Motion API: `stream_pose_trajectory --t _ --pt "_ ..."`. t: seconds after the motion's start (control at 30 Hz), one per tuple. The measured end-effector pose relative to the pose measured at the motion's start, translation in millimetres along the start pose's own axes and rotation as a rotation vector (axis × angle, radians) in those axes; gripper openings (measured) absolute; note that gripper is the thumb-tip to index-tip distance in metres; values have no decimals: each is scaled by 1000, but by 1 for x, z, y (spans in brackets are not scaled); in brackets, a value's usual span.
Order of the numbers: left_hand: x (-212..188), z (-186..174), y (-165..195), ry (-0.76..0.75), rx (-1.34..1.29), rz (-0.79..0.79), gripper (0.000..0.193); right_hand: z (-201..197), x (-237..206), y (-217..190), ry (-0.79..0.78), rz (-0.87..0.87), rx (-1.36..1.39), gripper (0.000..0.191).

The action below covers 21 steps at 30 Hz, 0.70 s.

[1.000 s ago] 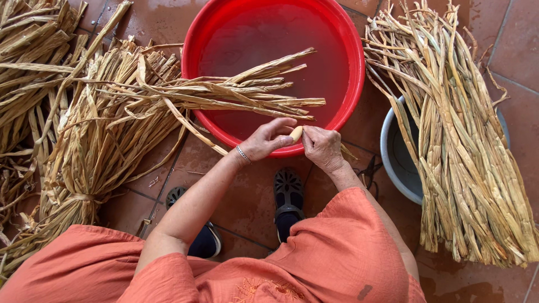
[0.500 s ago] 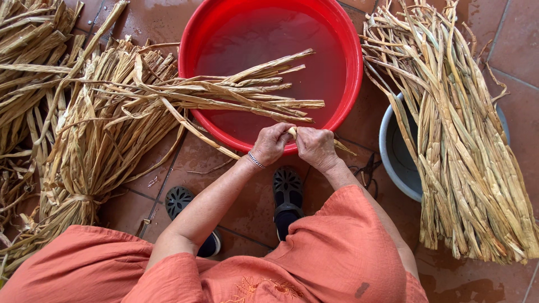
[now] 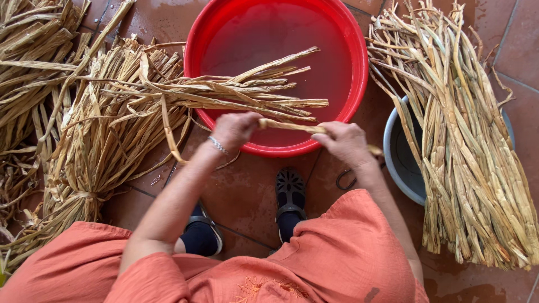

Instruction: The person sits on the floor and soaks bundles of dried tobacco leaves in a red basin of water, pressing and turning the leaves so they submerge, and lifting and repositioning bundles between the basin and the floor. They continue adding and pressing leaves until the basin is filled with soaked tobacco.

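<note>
Head view shows me my left hand [image 3: 234, 130] and right hand [image 3: 346, 143], fingers clenched on a pale dried reed strip [image 3: 292, 127] stretched between them over the near rim of the round red plastic basin [image 3: 359, 84].

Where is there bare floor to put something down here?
Bare tile lies between the red basin, the shoes and the grey tub. Left is crowded with dried stalk bundles; right, stalks cover the tub.

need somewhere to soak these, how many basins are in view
2. A red basin stands on the floor ahead of the hands. A grey basin sits right of it, mostly hidden under a straw bundle. Others may be hidden.
</note>
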State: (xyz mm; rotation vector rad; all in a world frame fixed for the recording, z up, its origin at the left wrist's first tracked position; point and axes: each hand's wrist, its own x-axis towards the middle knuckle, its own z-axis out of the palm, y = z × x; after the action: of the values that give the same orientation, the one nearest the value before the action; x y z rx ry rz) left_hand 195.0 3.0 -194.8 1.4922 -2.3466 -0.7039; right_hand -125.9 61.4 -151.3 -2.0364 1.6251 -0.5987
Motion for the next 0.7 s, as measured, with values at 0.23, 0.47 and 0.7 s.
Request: stream_pose_trajectory --t 0.23,0.47,0.7 --pt "-33 -86 -36 -33 252 -77 13 -36 -1 7 -141 324 134 30" --pt "-8 -35 -42 128 410 176 36 36 10 8 -206 82 -76 20" --pt "66 101 9 138 316 320 28 105 26 21 -143 -96 -106 18"
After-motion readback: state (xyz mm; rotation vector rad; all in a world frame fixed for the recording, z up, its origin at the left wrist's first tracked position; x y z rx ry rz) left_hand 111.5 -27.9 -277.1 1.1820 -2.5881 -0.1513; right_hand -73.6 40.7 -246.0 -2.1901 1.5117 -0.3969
